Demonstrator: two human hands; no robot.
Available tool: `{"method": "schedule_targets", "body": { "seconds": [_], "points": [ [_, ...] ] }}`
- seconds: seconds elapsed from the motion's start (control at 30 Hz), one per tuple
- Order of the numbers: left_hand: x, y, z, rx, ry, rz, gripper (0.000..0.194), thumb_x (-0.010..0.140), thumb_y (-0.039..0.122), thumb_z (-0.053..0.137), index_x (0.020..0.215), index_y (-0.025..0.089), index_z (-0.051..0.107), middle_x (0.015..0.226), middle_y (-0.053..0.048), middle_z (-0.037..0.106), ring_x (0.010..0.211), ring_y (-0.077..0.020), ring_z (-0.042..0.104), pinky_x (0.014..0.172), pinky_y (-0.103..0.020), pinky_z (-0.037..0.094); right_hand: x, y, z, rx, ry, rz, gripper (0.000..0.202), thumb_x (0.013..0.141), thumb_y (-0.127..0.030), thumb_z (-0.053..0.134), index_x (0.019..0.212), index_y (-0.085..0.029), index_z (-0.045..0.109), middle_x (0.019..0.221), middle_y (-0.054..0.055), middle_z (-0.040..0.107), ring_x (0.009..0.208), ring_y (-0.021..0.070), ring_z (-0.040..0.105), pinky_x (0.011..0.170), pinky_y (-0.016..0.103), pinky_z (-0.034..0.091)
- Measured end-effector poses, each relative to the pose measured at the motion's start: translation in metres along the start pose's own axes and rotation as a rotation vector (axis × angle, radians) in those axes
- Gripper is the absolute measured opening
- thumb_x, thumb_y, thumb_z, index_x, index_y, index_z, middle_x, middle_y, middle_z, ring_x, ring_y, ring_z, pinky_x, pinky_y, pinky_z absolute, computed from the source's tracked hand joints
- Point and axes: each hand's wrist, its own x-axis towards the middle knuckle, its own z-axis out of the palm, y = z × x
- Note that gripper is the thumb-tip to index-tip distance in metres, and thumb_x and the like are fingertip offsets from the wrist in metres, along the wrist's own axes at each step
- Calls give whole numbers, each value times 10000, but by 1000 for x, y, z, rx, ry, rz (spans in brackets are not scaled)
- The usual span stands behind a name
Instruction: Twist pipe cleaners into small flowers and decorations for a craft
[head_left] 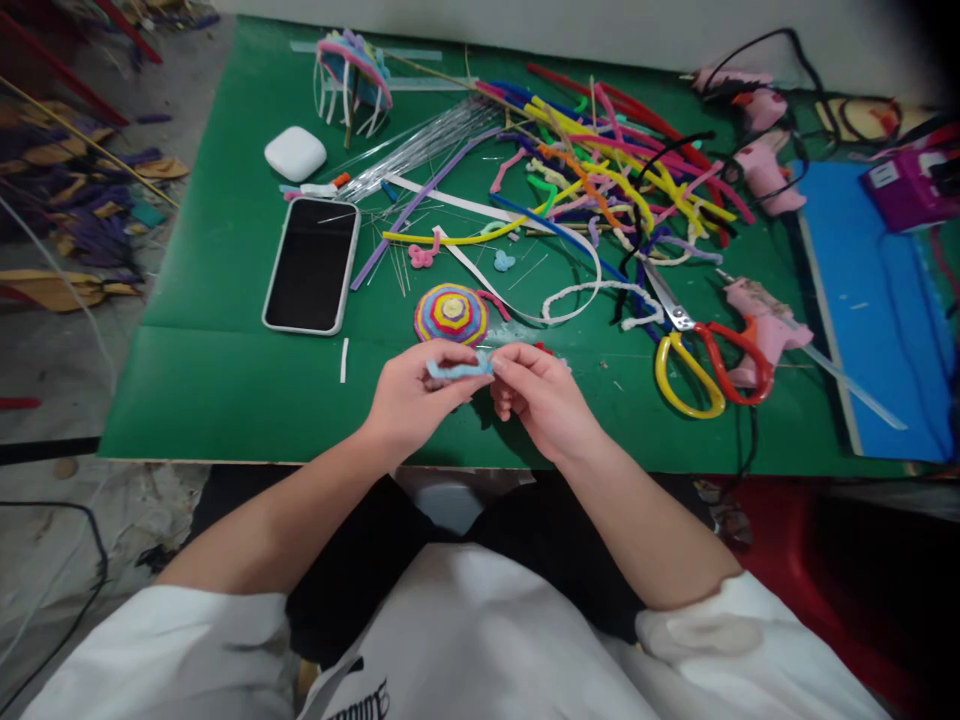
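Observation:
A light blue pipe cleaner [459, 371] is pinched between my two hands, just above the near part of the green table. My left hand [416, 390] grips its longer stretch, with the thumb along it. At its right end, where it looks bunched or curled, my right hand [541, 392] closes thumb and fingertips on it. Directly beyond my hands lies a round striped coil [451, 312] of pink, yellow and blue pipe cleaner. Small twisted shapes, one pink [421, 257] and one light blue [504, 261], rest farther back.
Scissors [690, 350] and a pink glue gun [772, 320] lie to the right, beside a blue board [877, 300]. A phone [312, 265] and white case [295, 153] are at left. Loose pipe cleaners [600, 170] heap at the back, near a small umbrella-like piece [352, 75].

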Motion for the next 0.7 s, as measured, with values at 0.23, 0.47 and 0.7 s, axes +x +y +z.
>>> {"method": "schedule_targets", "body": {
  "seconds": [0.23,0.47,0.7],
  "points": [
    [3,2,0,-119,26,-107,291,638,357,717,810,149,607,730,-11,666,669,-140,642,565,-233,533,-3,-2,1,-251,81,-196,185,704,-348,660,758,-184,594,588,-51,548,489,52,478,447,174,429],
    [3,2,-1,-92,12,-74,243,653,301,720,824,149,636,730,-14,689,652,-132,653,592,-228,540,-2,0,-2,-294,104,-242,191,693,-322,674,825,-195,622,669,-31,598,561,69,524,466,175,440],
    [1,5,-2,-34,3,-58,230,652,288,723,821,143,668,750,-25,704,666,-140,660,662,-256,557,-3,-4,-3,-374,78,-215,210,706,-365,653,779,-180,584,667,-32,564,532,60,488,456,180,428]
  ]
}}
